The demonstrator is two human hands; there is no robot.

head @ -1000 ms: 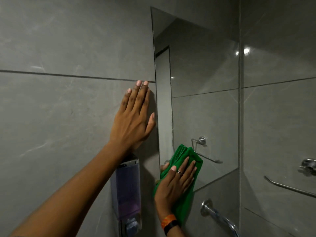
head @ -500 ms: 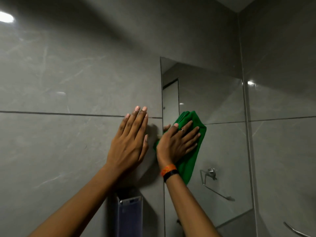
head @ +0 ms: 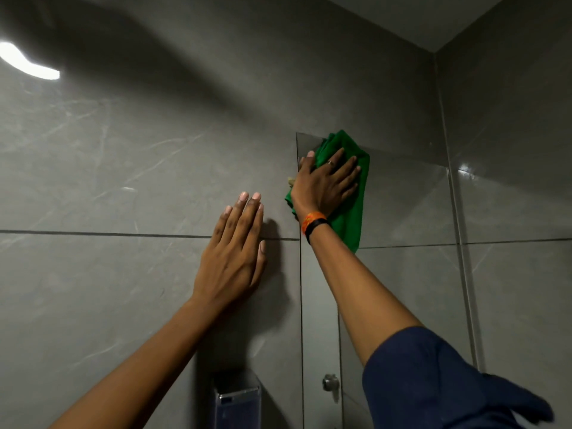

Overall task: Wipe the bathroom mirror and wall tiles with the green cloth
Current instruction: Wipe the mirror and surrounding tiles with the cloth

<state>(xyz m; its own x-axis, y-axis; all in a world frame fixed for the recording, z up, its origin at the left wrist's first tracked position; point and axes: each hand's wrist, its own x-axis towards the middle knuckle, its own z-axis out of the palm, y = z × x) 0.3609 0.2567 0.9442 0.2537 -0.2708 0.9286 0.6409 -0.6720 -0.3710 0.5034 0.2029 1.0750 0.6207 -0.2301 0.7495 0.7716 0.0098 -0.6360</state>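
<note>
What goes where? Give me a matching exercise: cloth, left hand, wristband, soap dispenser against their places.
Things:
1. cloth
2. left hand
3. wristband
4. soap dispenser

Places:
A. flat on the wall tile, left of the mirror
B. bottom of the view, below the left hand
C. at the mirror's top left corner, under the right hand
D. on the right wrist

Pairs: 1-C, 2-A, 3-D, 4-B

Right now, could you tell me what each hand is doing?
Left hand: open, flat on the wall tile.
Right hand: open, pressing the green cloth against the mirror.
</note>
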